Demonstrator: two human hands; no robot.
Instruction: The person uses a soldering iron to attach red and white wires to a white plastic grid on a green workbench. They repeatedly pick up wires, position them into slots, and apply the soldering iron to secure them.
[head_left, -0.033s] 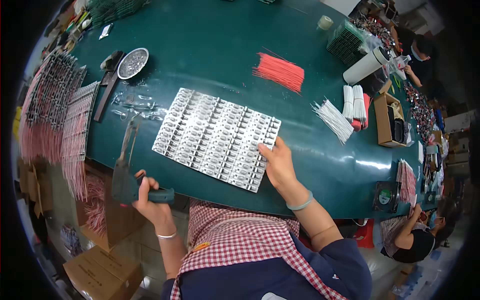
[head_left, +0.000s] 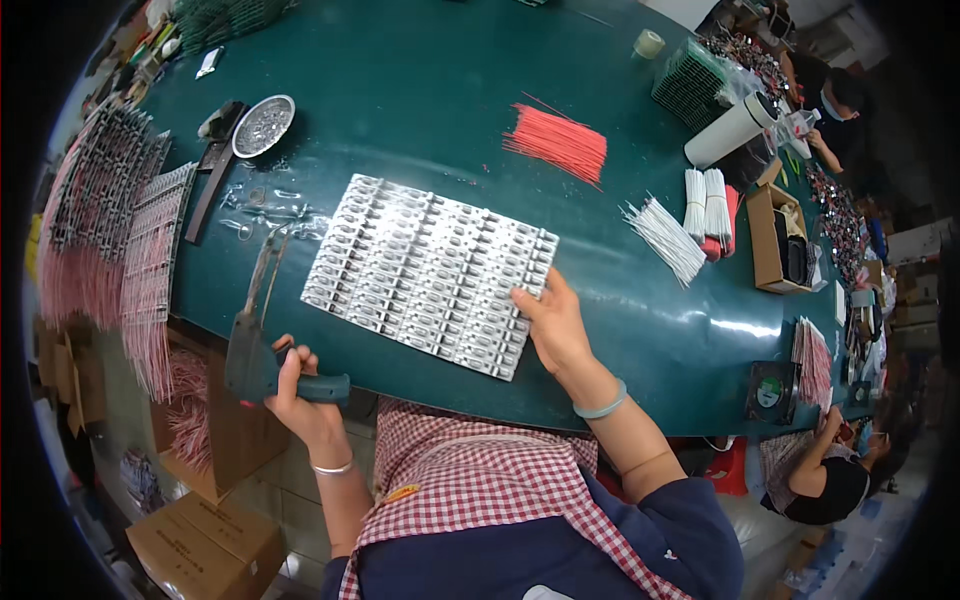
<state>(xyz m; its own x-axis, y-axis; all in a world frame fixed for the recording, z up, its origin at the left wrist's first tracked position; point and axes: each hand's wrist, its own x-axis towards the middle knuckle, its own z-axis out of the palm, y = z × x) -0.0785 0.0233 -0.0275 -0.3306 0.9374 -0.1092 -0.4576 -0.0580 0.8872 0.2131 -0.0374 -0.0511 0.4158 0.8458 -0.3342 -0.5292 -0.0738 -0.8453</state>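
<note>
My left hand [head_left: 300,395] is wrapped round the handle of a dark green soldering gun [head_left: 250,362], whose long metal tip and thin feed tube point away over the table edge. My right hand [head_left: 553,322] grips the right edge of a white panel [head_left: 430,270], thumb on top and the other fingers partly hidden beneath. Rows of small grey metal parts cover the panel, which lies over the green table in front of me. Between the gun tip and the panel's left edge is a gap. A round metal dish [head_left: 264,126] of small shiny bits stands beyond the gun.
A bundle of red wires [head_left: 556,145] lies beyond the panel, with white wires [head_left: 664,242] to the right. Wired panels [head_left: 155,260] stand stacked at the left edge. A white bottle [head_left: 730,132] and a cardboard box [head_left: 768,240] are at the right. Two people work there.
</note>
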